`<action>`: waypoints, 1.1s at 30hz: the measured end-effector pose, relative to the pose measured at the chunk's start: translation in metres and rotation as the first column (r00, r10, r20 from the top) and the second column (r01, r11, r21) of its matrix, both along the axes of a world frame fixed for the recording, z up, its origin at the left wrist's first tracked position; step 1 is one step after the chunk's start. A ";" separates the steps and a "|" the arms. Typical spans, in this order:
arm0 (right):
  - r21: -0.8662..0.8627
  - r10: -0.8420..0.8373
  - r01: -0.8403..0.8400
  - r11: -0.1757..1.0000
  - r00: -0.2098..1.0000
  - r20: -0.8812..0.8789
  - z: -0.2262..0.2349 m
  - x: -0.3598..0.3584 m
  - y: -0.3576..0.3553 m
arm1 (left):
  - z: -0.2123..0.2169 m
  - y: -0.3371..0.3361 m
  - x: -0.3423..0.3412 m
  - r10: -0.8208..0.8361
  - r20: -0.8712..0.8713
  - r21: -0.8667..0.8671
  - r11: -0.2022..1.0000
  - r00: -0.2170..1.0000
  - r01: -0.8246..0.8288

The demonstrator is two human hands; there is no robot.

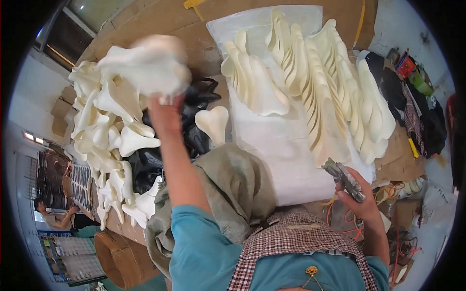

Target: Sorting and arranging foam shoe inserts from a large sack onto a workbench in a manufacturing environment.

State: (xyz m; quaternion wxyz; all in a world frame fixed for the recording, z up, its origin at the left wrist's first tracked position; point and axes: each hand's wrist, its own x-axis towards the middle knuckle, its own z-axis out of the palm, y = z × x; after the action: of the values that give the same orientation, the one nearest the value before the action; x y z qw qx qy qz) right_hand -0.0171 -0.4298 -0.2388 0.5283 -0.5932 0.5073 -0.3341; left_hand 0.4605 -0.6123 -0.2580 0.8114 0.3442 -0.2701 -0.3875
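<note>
My left hand (166, 109) is closed on a cream saddle-shaped foam pad (141, 68), raised over the left pile and blurred by motion. The fingers are mostly hidden beneath it. At the lower right, my right hand (363, 199) grips a worn, grey-crusted block-like tool (343, 180), whose kind I cannot make out. More cream pads (97, 140) lie heaped at the left, next to glossy black pieces (194, 138). One single pad (212, 123) rests beside the black pieces. Rows of overlapping pads (320, 111) lie on a white sheet (296, 165) at the right.
A grey-green cloth (228, 179) is bunched at the table's near edge. Cords (335, 213) and tools lie low at the right, with dark cloths (424, 116) above. A round cardboard container (119, 259) stands at the lower left; another person (58, 218) is beyond it.
</note>
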 end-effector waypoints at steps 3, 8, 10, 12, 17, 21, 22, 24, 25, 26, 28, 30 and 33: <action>0.006 -0.040 0.040 0.999 0.997 0.062 -0.001 0.000 -0.003 | 0.016 -0.021 0.036 0.036 0.082 -0.135 0.990 0.996 -0.025; 0.019 -0.103 0.103 0.994 0.995 0.014 0.006 0.003 0.000 | -0.134 -0.090 -0.060 -0.357 0.413 0.481 0.867 0.838 0.133; 0.027 -0.072 0.073 0.997 0.997 -0.039 0.012 0.008 -0.002 | -0.202 -0.097 -0.078 -0.365 0.760 0.509 0.849 0.537 -0.142; -0.039 -0.084 0.082 0.996 0.996 -0.040 0.006 -0.005 -0.001 | -0.218 -0.103 -0.142 -0.396 0.760 0.493 0.868 0.516 -0.060; -0.061 -0.110 0.111 0.992 0.994 0.020 0.025 -0.008 0.002 | -0.194 -0.114 -0.160 -0.443 0.879 0.477 0.804 0.177 -0.354; -0.063 -0.039 0.036 0.997 0.998 -0.047 0.022 -0.010 -0.006 | -0.194 -0.114 -0.143 -0.454 0.883 0.468 0.831 0.119 -0.300; -0.048 -0.031 0.027 0.998 0.995 -0.093 0.023 -0.009 -0.009 | -0.193 -0.114 -0.137 -0.499 0.859 0.511 0.823 0.112 -0.250; -0.120 -0.070 0.056 0.991 0.991 -0.117 0.025 -0.007 -0.013 | -0.189 -0.104 -0.148 -0.476 0.872 0.488 0.829 0.112 -0.272; -0.096 -0.135 0.133 0.987 0.990 -0.024 0.033 -0.003 -0.015 | -0.185 -0.098 -0.155 -0.453 0.884 0.465 0.837 0.111 -0.288; -0.067 -0.188 0.194 0.979 0.979 0.078 0.039 0.003 -0.017 | -0.185 -0.094 -0.148 -0.449 0.886 0.461 0.835 0.112 -0.301; -0.136 -0.160 0.178 0.975 0.978 0.131 0.045 0.010 -0.020 | -0.185 -0.085 -0.132 -0.450 0.880 0.475 0.823 0.155 -0.312; -0.128 -0.147 0.165 0.978 0.979 0.141 0.045 0.008 -0.022 | -0.170 -0.076 -0.133 -0.518 0.847 0.530 0.800 0.123 -0.282; -0.065 -0.104 0.114 0.991 0.986 0.132 0.038 0.008 -0.022 | -0.165 -0.059 -0.104 -0.554 0.827 0.556 0.783 0.092 -0.279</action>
State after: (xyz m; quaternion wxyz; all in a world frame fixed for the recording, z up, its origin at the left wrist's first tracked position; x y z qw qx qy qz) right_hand -0.0094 -0.4519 -0.2010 0.5188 -0.5606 0.4917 -0.4180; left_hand 0.3563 -0.6709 -0.4226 0.2158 0.7146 -0.6353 -0.1982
